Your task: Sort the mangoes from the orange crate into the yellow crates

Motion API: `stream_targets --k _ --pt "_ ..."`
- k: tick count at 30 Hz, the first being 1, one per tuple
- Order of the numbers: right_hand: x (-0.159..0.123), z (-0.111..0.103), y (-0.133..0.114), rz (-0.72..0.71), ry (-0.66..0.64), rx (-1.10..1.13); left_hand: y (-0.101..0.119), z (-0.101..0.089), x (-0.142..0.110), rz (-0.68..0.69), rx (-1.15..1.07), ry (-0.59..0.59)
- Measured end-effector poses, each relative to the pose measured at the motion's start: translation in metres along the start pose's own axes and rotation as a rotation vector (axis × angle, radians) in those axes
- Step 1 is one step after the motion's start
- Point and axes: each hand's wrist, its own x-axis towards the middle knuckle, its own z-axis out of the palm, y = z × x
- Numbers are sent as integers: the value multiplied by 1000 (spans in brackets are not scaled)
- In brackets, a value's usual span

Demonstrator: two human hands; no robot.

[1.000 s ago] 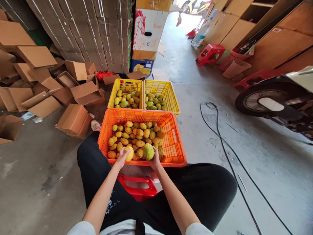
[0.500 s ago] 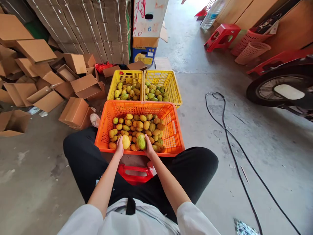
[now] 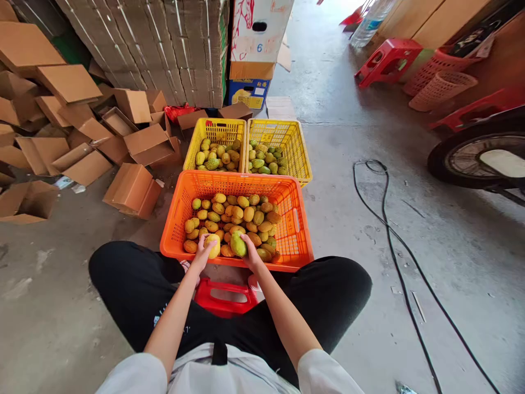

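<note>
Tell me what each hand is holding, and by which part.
The left hand holds a rounded yellow fruit by its left side; the right hand holds a rounded green fruit by its right side. Any grip underneath is hidden.

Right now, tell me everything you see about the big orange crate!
The orange crate looks like plastic: open-topped, rectangular, upright, its walls full of little holes, with a handle slot in the right end. It sits beyond the person's legs, before two yellow crates. Yellow and greenish fruit lies inside. The left hand and right hand each hold fruit above its near side.
</note>
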Motion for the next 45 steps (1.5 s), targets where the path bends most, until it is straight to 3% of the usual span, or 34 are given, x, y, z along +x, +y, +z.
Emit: stream_targets --k 2,9,15,19,24,29,33,36,41,45 --pt "1 0 -1 34 20 29 2 2 1 21 6 -5" --pt "-4 9 -5 57 69 91 11 9 2 -137 -156 1" --pt "-27 21 -34 132 29 124 13 6 -1 -69 -229 -33" --pt "-51 24 -50 77 27 187 20 10 -11 -155 -267 58" --pt "-89 22 -54 -28 39 247 37 16 -36 -314 -289 177" --pt "-115 34 -46 103 185 305 55 14 -60 -310 -304 91" --pt "-119 51 -30 56 123 370 66 10 -70 -345 -319 -64" --pt "-113 53 -17 34 91 386 62 1 -69 -320 -314 -112" --pt "-101 39 -5 60 42 300 32 -22 -60 -268 -360 -138" --pt "-96 37 -6 4 -10 280 24 -23 -56 -277 -406 -156"
